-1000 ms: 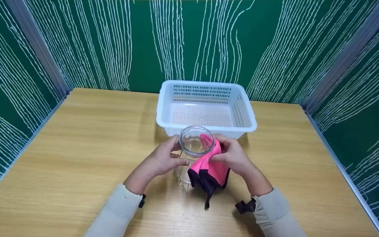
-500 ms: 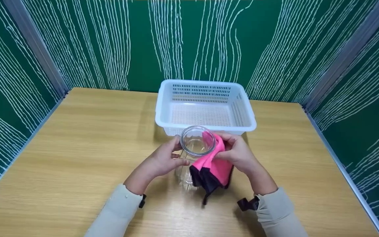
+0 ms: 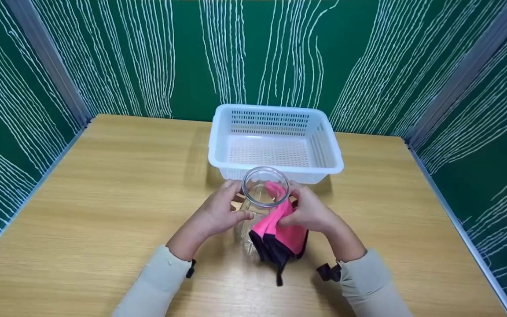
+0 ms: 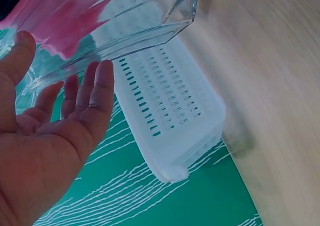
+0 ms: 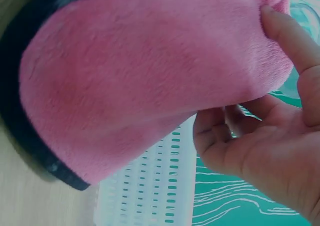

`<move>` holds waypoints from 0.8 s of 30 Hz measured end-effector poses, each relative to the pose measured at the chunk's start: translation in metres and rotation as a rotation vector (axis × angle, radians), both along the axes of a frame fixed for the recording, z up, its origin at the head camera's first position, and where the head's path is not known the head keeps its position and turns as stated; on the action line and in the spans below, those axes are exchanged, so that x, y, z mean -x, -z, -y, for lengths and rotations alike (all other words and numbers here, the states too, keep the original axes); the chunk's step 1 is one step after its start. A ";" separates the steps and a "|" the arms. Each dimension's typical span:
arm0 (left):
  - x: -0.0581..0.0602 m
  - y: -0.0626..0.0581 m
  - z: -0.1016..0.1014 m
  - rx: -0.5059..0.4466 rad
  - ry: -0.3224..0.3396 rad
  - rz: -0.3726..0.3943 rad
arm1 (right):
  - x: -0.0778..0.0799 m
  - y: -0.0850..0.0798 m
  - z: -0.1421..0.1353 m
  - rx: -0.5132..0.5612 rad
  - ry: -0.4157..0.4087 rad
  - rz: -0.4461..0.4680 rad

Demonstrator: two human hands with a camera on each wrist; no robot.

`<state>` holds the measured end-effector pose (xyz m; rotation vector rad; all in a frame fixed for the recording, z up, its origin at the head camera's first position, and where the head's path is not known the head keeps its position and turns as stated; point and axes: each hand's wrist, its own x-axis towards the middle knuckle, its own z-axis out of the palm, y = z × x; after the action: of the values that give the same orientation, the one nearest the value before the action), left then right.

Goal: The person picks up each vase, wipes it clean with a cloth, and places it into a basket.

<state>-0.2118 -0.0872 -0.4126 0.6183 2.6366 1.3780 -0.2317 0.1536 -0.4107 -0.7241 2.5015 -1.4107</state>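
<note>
A clear glass jar (image 3: 247,229) stands mouth up at the middle of the table, faceted near its base in the left wrist view. My left hand (image 3: 219,210) holds its left side, thumb in front and fingers behind. In my right hand (image 3: 313,210) is a pink cloth (image 3: 291,235) with black edging, pinched between thumb and fingers against the jar's right side. A black loop hangs from the cloth's lower corner. The cloth hides much of the jar's right side and the tips of some right fingers. Whether the jar's base touches the table cannot be made out.
Just behind the jar sits a white perforated plastic basket (image 3: 275,169) on the wooden table (image 3: 126,176). Green walls (image 3: 187,53) with white wavy lines enclose the back and sides. A dark device hangs under each cuff.
My right hand and the cloth shifted slightly right, then back left and down along the jar's side. The left hand keeps its hold, and the jar has hardly moved.
</note>
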 end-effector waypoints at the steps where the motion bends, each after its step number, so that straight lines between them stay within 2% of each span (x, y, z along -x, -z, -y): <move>1: 0.000 0.000 0.000 0.007 0.002 -0.012 | -0.001 0.000 0.001 -0.010 -0.001 -0.007; 7: 0.000 0.004 -0.001 0.002 0.010 -0.065 | -0.003 0.008 0.001 -0.070 0.000 -0.060; 10: -0.002 0.006 -0.002 -0.017 -0.008 -0.063 | -0.005 0.016 0.000 -0.122 0.034 -0.073; 15: -0.003 0.005 -0.004 0.021 -0.032 -0.070 | -0.010 0.029 -0.003 -0.207 0.097 -0.087; 20: -0.002 0.006 -0.004 0.028 -0.045 -0.059 | -0.012 0.037 -0.006 -0.190 0.084 -0.111; 24: -0.003 0.007 -0.005 0.024 -0.062 -0.045 | -0.016 0.040 -0.009 -0.173 0.112 -0.095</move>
<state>-0.2088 -0.0820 -0.4195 0.5767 2.7251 1.3625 -0.2154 0.1621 -0.4508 -0.6414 2.7341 -1.1987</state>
